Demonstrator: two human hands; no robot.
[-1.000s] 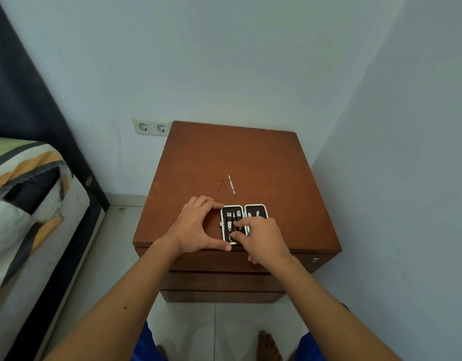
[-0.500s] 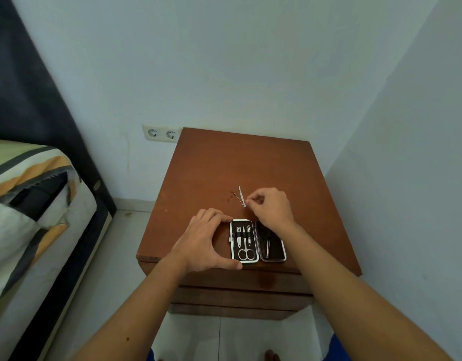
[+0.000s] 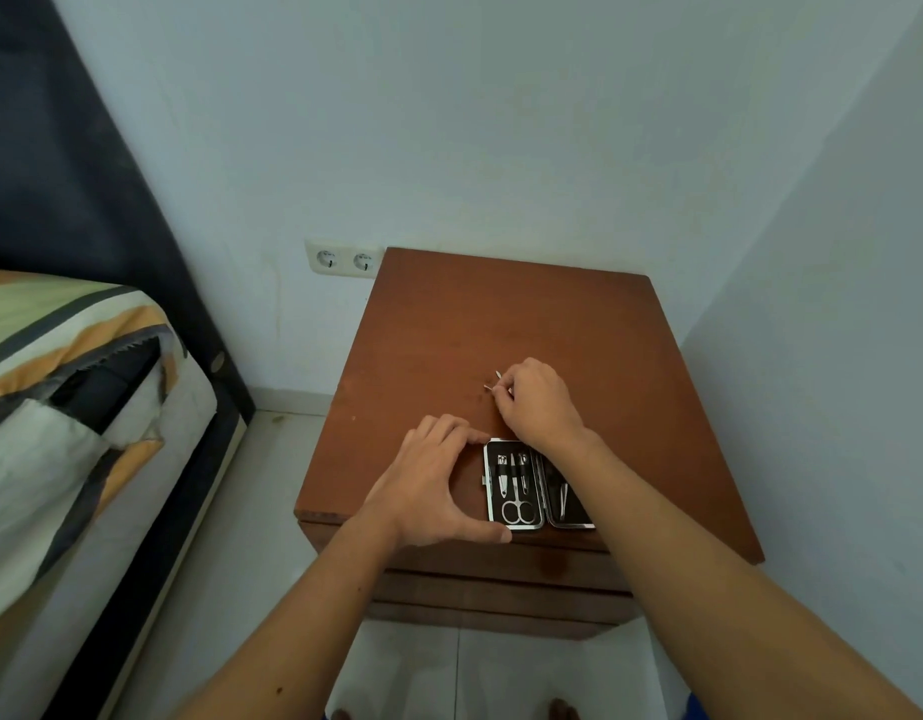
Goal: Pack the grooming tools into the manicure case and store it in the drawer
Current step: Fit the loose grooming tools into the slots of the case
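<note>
Pale blue walls meet in a corner behind a brown wooden bedside table (image 3: pixel 526 324), with a striped bed (image 3: pixel 59 407) along its left side and a double white wall socket (image 3: pixel 345 259) just off its back left corner. Near the table's front edge the left hand (image 3: pixel 428 491) rests beside the open black manicure case with a silver rim (image 3: pixel 537 483), fingers (image 3: pixel 459 431) and thumb spread in a loose arc that braces the case's left side; they touch it but close on nothing. In the case's left half sit small steel scissors (image 3: pixel 516 511) and other strapped tools; the right half is partly hidden by the right forearm. Toward the table's middle, the right hand (image 3: pixel 537 402) has its fingers pinched on two thin silver grooming tools (image 3: pixel 493 381), whose tips poke out to the left.

Such thin metal pieces could slip from a pinch that holds both at once, and one might drop to the table or roll off its edge. The forearm passing over the case could also nudge it toward the front edge if the left hand lets go.

Compared with half a second ago, the right hand has closed over the tools it was only reaching for, and the left hand and case have stayed put.
</note>
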